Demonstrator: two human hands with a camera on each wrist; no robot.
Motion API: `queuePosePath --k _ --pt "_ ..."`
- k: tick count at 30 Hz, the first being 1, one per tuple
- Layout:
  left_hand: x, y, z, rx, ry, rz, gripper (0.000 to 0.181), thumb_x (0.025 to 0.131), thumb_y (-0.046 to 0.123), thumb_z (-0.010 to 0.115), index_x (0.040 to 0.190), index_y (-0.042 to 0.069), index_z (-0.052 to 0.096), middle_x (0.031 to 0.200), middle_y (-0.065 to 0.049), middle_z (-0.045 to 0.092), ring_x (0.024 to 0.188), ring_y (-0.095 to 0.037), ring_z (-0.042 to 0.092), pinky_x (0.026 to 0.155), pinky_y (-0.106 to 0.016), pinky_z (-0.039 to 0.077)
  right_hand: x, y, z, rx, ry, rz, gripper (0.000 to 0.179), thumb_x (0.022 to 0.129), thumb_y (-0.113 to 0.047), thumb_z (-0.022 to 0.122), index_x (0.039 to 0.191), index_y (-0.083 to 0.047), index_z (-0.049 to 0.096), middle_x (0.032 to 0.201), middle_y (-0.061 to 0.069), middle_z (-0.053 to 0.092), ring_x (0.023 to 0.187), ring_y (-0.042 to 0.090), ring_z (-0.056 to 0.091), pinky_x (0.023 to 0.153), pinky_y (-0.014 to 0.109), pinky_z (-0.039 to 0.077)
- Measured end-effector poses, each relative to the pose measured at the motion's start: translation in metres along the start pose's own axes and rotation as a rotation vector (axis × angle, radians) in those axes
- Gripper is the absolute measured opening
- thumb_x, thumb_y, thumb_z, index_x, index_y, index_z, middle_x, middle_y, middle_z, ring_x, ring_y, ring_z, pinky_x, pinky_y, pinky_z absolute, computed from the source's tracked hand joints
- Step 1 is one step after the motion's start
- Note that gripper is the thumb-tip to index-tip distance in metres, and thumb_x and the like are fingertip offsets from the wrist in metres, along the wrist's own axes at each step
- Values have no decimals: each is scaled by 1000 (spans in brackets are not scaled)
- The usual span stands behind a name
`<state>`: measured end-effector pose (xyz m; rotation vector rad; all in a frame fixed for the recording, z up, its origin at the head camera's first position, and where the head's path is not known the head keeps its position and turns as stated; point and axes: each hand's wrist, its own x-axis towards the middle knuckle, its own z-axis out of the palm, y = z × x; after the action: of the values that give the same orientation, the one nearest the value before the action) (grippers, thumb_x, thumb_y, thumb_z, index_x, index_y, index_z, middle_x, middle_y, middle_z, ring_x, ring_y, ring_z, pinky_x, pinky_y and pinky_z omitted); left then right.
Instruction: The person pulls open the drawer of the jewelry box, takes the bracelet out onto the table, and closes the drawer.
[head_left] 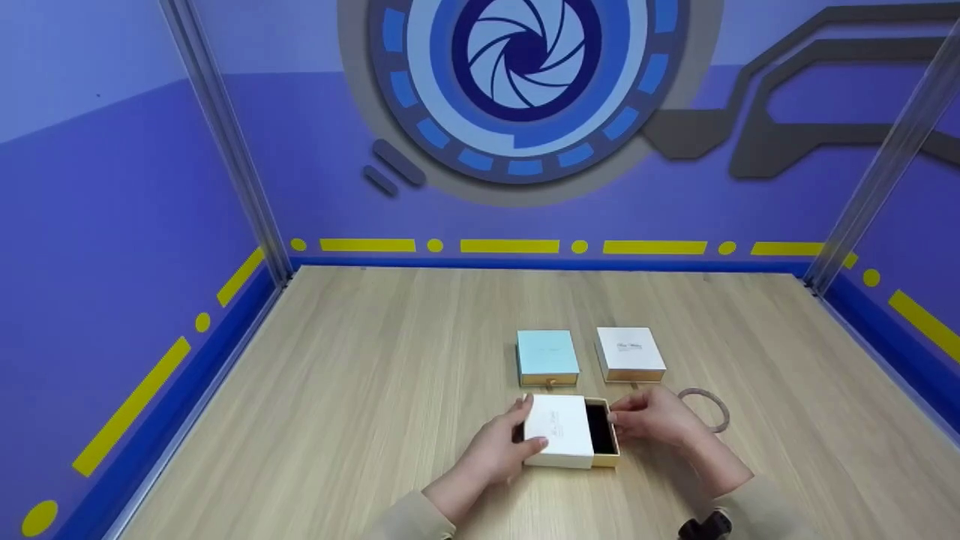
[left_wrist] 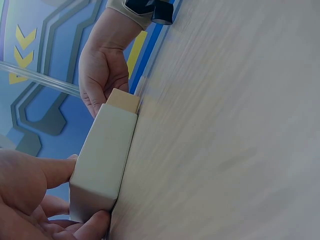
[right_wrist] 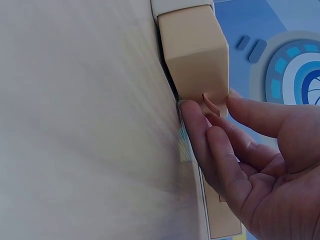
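Observation:
A white drawer box (head_left: 557,433) with small dark print on its top lies on the table in front of me. Its tan inner drawer (head_left: 606,459) is partly out on the right, showing a black lining (head_left: 599,429). My left hand (head_left: 491,448) grips the white sleeve at its left end, thumb on the near side and fingers on the far side. With thumb and fingertips, my right hand (head_left: 654,417) pinches the drawer's outer end. A short ribbon pull (right_wrist: 211,105) sticks out there between the fingers. Just right of that hand lies a pinkish bracelet (head_left: 721,411).
Behind the box stand a light blue drawer box (head_left: 547,352) and another white drawer box (head_left: 628,348), both closed. The wood-grain table (head_left: 360,390) is bordered by blue-purple panels (head_left: 135,262) with metal posts at the back corners.

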<state>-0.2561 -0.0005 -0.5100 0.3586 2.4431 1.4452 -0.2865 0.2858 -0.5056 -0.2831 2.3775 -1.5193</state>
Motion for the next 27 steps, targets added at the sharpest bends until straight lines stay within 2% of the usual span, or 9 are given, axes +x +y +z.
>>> queuePosePath --k 7,27 --pt "0 0 1 15 5 -5 75 97 26 71 160 8 34 167 -21 29 155 -43 28 127 -61 24 2 3 1 11 -4 -8 30 98 -5 66 113 21 66 95 14 78 78 8 72 73 25 64" --pt "0 1 0 -1 -1 -15 75 97 27 71 160 9 34 168 -19 28 156 -40 26 128 -58 22 0 -2 4 6 12 35 32 98 -10 69 116 17 67 96 11 77 81 12 74 74 29 65"
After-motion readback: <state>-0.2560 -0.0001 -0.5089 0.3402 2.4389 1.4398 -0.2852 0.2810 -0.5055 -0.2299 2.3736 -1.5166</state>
